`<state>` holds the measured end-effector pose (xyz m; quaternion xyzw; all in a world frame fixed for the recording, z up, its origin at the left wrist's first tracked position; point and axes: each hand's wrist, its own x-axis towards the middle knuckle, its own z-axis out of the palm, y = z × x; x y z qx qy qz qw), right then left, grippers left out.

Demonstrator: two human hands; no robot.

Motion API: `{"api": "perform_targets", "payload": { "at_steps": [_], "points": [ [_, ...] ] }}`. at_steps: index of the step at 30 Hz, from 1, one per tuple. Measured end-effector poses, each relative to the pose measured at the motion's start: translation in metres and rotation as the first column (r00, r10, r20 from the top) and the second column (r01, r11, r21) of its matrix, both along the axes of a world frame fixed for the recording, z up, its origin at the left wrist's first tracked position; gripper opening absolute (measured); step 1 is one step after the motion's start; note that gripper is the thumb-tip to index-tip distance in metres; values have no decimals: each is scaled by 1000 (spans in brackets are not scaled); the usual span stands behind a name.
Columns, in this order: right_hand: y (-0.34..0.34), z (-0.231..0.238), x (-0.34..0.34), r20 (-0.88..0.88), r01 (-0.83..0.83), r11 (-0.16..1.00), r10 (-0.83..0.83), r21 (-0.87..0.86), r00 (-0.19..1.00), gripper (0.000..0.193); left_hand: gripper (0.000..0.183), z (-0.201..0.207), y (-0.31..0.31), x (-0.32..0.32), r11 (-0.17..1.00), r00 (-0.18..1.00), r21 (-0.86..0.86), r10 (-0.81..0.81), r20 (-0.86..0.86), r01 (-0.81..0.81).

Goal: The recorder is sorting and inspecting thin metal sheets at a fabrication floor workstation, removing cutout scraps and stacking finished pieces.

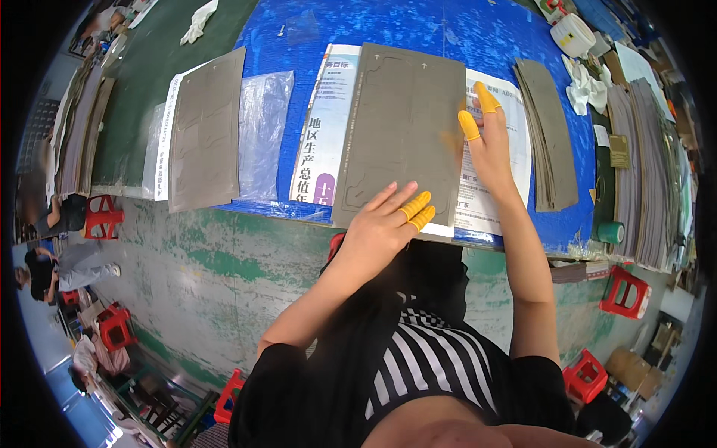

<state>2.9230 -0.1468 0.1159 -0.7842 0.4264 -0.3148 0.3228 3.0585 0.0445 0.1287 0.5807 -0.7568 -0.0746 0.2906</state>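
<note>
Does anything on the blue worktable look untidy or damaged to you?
Yes, slightly. The stack of thin grey-brown rectangular sheets at right is fanned, its edges not aligned. The blue tabletop surface looks scuffed, with pale worn patches. I see no clear spill.

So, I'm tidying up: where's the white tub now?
In the head view, the white tub is at the upper right, by the blue surface's edge, just beyond the crumpled white cloth.
</note>
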Motion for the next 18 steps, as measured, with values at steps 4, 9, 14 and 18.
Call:
{"api": "perform_targets", "payload": {
  "at_steps": [4, 9, 14, 18],
  "points": [
    [-6, -5, -6, -43, -2, 969, -9, -246, 999, 47, 28, -4, 1, -1, 1000, 1000, -9, 21, 4, -21],
    [-9, -5, -8, -11, -23, 982, 21, -189, 1000, 43, 27, -1, 3, -1, 1000, 1000, -17, 9, -10, -9],
    [-9, -4, -9, -10, -21, 985, 19, -173, 1000, 41, 26, -6, 5, 2, 1000, 1000, -18, -13, -14, 12],
    [-9, -5, -4, 11, -23, 982, 26, -190, 1000, 39, 33, -1, 6, 5, 1000, 1000, 20, -12, -1, 12]
  ]
}}
